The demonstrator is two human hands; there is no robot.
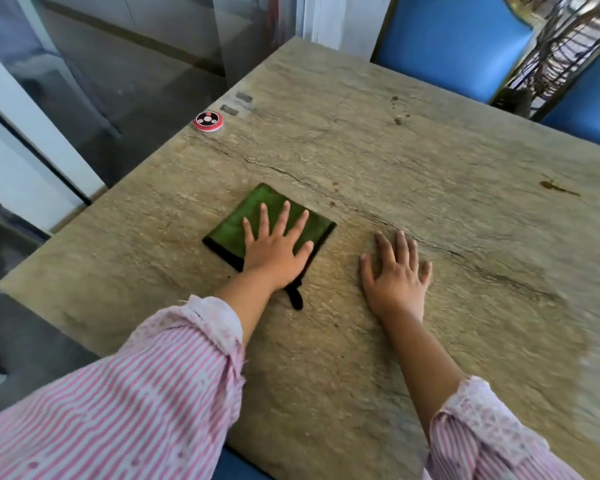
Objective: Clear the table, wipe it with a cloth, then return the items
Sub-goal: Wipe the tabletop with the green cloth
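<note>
A folded green cloth with a black edge and a black loop lies flat on the stone-look table, left of centre. My left hand presses on the cloth with its fingers spread and straight. My right hand rests flat on the bare tabletop to the right of the cloth, fingers straight and apart from the cloth. Brown stains mark the table at the right and near the far side.
A small round red and white call button sits at the table's far left edge, next to two grey tabs. Two blue chairs stand behind the far edge. A glass partition and floor lie to the left.
</note>
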